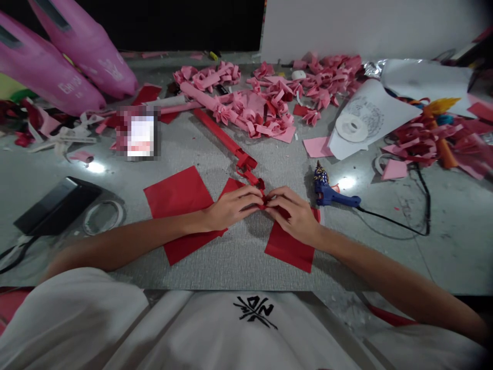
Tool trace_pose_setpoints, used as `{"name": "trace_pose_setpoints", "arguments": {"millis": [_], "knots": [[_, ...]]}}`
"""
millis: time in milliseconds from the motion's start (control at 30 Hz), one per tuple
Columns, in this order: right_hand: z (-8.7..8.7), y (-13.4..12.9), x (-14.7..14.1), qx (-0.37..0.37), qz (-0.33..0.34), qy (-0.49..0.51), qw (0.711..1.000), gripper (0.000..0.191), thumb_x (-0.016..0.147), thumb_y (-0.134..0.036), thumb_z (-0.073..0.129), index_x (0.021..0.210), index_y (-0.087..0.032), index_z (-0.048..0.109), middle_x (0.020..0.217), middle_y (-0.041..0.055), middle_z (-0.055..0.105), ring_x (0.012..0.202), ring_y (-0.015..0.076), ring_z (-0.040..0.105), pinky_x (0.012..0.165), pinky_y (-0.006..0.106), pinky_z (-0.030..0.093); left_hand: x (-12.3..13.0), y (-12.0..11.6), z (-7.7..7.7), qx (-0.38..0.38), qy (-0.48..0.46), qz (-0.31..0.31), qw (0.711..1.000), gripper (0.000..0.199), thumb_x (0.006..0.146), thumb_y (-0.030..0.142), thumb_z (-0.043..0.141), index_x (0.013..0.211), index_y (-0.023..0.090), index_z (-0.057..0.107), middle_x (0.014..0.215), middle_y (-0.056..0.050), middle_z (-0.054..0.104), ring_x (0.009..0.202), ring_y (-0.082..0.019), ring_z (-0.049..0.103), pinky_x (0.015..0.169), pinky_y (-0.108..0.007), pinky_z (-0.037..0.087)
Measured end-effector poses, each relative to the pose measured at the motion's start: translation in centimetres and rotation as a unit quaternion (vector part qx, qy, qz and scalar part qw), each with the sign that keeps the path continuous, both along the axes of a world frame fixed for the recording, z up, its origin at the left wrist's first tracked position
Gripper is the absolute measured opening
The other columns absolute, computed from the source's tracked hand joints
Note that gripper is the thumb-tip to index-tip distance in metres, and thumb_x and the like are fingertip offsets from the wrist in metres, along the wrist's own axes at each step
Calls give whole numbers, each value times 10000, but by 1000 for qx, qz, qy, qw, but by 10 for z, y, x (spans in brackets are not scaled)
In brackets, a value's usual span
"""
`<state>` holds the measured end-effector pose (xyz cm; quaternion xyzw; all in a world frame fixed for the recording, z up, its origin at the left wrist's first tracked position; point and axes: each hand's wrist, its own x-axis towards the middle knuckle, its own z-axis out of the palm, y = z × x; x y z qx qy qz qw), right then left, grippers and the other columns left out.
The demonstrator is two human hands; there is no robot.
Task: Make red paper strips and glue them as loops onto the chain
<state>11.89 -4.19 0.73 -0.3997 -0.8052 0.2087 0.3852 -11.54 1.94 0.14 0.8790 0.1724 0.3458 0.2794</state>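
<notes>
Both of my hands meet at the middle of the table. My left hand [234, 206] and my right hand [295, 215] pinch a small red paper piece [263, 206] between their fingertips; its exact shape is mostly hidden. Just beyond the fingers lie curled red paper loops [247, 163], at the near end of a long red paper strip [217, 131]. Flat red sheets [179, 191] rest beneath and beside my left forearm, and another red sheet [290, 247] lies partly under my right hand.
A blue glue gun [334, 196] with a black cord lies right of my hands. Pink paper flowers [265, 110] pile up behind. At left are a black box [57, 205], a tape ring [103, 218] and pink bottles [50, 72]. A white roll [351, 127] sits at back right.
</notes>
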Motion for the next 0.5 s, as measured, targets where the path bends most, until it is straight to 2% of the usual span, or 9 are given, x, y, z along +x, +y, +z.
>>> {"name": "trace_pose_setpoints", "arguments": {"millis": [133, 267, 367, 500], "knots": [[2, 0, 1, -1, -28, -5, 1000, 192, 1028, -248, 601, 1213, -276, 644, 1170, 83, 694, 1099, 231, 682, 968, 440, 591, 1, 0, 3, -60, -9, 19, 998, 118, 1017, 278, 633, 1088, 225, 710, 1127, -83, 735, 1088, -194, 700, 988, -331, 556], [0, -3, 1, -25, -80, 28, 996, 342, 1000, -300, 663, 1330, -275, 580, 1170, 73, 719, 1029, 213, 725, 942, 405, 618, 2, 0, 7, -101, -24, 71, 992, 161, 995, 344, 678, 1079, 209, 699, 1045, -73, 749, 1002, -197, 706, 931, -324, 547], [-2, -4, -1, -35, -114, 52, 991, 301, 1003, -283, 648, 1299, -267, 593, 1152, 57, 729, 977, 192, 746, 931, 378, 626, 3, 1, 8, -93, -20, 97, 991, 169, 1001, 358, 669, 1058, 200, 689, 1026, -67, 747, 962, -186, 707, 896, -307, 540], [-2, -3, -2, -22, -135, 65, 988, 220, 990, -279, 672, 1207, -260, 642, 1092, 40, 748, 923, 177, 755, 873, 338, 639, 3, 0, 5, -51, -26, 93, 994, 166, 1013, 342, 647, 1063, 186, 676, 1009, -62, 741, 935, -173, 706, 871, -293, 544]]}}
